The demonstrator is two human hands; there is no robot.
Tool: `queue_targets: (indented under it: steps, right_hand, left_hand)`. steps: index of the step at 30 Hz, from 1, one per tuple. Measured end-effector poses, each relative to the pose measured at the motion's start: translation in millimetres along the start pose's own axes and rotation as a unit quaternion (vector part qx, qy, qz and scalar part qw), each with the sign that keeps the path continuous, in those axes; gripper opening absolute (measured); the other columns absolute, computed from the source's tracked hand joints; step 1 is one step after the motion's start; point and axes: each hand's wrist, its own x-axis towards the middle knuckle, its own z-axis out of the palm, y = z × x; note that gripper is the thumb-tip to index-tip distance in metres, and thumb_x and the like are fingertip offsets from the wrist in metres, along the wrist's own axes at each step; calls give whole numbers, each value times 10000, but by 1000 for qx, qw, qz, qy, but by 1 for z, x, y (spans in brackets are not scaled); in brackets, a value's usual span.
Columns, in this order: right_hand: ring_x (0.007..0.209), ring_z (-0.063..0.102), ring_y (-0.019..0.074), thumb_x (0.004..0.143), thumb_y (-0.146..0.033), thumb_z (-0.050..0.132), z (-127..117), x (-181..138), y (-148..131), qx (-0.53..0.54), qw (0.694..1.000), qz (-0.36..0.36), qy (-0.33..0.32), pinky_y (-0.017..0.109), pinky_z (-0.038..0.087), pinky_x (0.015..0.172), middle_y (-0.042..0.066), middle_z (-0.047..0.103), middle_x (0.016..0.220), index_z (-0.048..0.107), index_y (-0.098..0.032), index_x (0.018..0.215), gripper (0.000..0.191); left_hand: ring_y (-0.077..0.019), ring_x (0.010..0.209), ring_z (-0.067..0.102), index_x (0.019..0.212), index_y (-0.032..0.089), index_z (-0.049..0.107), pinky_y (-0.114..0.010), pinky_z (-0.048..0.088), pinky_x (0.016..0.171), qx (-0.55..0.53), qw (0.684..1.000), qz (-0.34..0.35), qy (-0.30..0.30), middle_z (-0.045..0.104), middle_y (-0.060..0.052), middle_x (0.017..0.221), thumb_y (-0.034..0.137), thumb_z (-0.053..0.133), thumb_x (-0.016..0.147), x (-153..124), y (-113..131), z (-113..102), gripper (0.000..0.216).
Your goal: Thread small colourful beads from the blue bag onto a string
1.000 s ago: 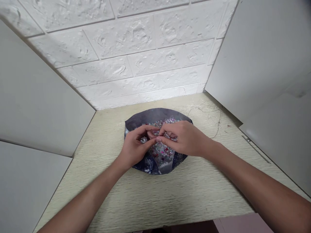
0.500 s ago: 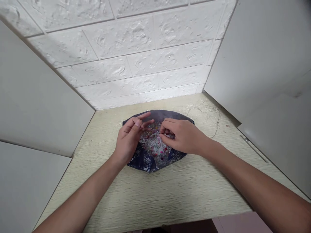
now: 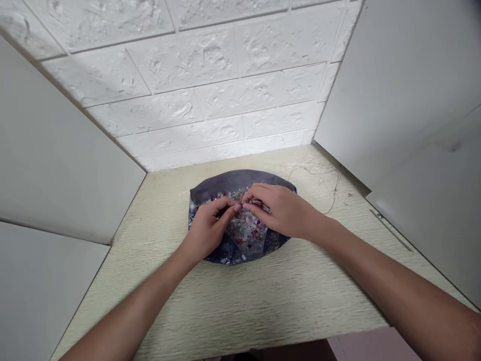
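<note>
A dark blue patterned cloth pouch [image 3: 229, 183] lies open on the pale wooden table [image 3: 240, 301], filled with many small clear, pink and red beads [image 3: 248, 231]. My left hand [image 3: 208, 228] hovers over its left half with fingertips pinched together. Over the right half, my right hand [image 3: 278, 210] is also pinched, its fingertips meeting those of the left hand above the beads. What the fingers hold is too small to name.
Thin loose threads [image 3: 326, 180] lie on the table at the back right. A white brick-textured wall [image 3: 210, 90] stands behind, and plain grey panels [image 3: 56, 165] close in on the left and right [image 3: 406, 100]. The table's front edge is near me.
My left hand, opened and raised half a second ago, has come back down and pinched shut against the right fingertips over the beads. The right hand barely moved.
</note>
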Motion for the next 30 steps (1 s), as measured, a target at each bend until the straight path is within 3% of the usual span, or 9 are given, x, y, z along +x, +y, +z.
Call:
queue_targets:
  steps: [3, 6, 10, 14, 19, 22, 25, 28, 30]
  right_hand:
    - [707, 525, 126, 914, -262, 462, 0, -1, 0, -9, 1000, 5, 7, 264, 387, 641, 17, 605, 853, 584, -166, 929, 156]
    - [675, 511, 109, 885, -255, 486, 0, -1, -1, -31, 999, 21, 7, 253, 363, 614, -3, 588, 813, 580, -177, 880, 123]
    - [670, 513, 104, 844, -246, 506, 0, -1, -3, -76, 996, 53, -9, 247, 329, 577, -19, 589, 796, 574, -187, 817, 94]
    - [682, 528, 98, 818, -244, 518, -1, -2, -3, -82, 995, 54, -17, 240, 327, 570, -32, 603, 809, 576, -197, 770, 89]
    - [678, 539, 99, 815, -258, 528, -1, -3, -4, -74, 996, 39, -6, 244, 355, 580, -31, 610, 812, 588, -200, 750, 106]
    - [696, 551, 110, 811, -231, 534, 1, -3, -5, -66, 997, 30, 9, 259, 391, 607, -16, 617, 833, 608, -194, 776, 90]
    - [792, 574, 139, 805, -177, 544, 1, -1, -9, -21, 997, -1, 68, 290, 448, 695, 21, 630, 924, 625, -172, 936, 153]
    - [753, 584, 123, 823, -119, 525, -6, -2, -24, 143, 983, -47, 106, 278, 490, 702, 22, 639, 857, 617, -145, 946, 155]
    - [697, 603, 109, 870, -86, 456, -13, -6, -39, 266, 961, -66, 42, 247, 503, 626, 9, 653, 785, 629, -156, 889, 188]
  left_hand:
    - [-119, 612, 506, 758, 164, 645, -234, 402, 555, -14, 1000, -6, 15, 556, 8, 636, 365, 502, 915, -2, 1, -2, 292]
    - [-119, 583, 545, 747, 174, 591, -243, 433, 531, -136, 990, -5, 21, 601, -2, 668, 351, 484, 926, -2, -2, -3, 274]
    - [-192, 828, 685, 718, 194, 432, -355, 554, 722, -274, 956, 41, 96, 712, -72, 964, 314, 390, 964, 1, -4, -3, 278]
    - [-249, 1319, 449, 740, 180, 479, -464, 431, 1054, -93, 955, 145, 243, 445, -80, 1453, 280, 412, 965, 0, -1, -3, 255]
    - [-236, 1438, 230, 779, 194, 540, -505, 277, 1161, 158, 909, 181, 340, 213, 49, 1570, 225, 380, 978, -5, 1, -8, 257]
    - [-276, 1449, 183, 795, 194, 552, -562, 245, 1148, 239, 896, 192, 320, 207, 49, 1570, 192, 404, 964, -4, -1, -10, 224]
    - [-337, 1432, 211, 823, 176, 562, -594, 270, 1112, 266, 906, 229, 238, 304, -64, 1533, 186, 465, 929, -3, -4, -10, 145]
    - [-340, 1419, 248, 829, 166, 560, -562, 309, 1096, 271, 916, 241, 172, 351, -120, 1498, 177, 466, 921, -2, -6, -8, 132]
    - [-330, 1413, 267, 822, 169, 558, -535, 334, 1086, 269, 919, 242, 158, 363, -119, 1490, 185, 470, 919, -2, -7, -7, 132]
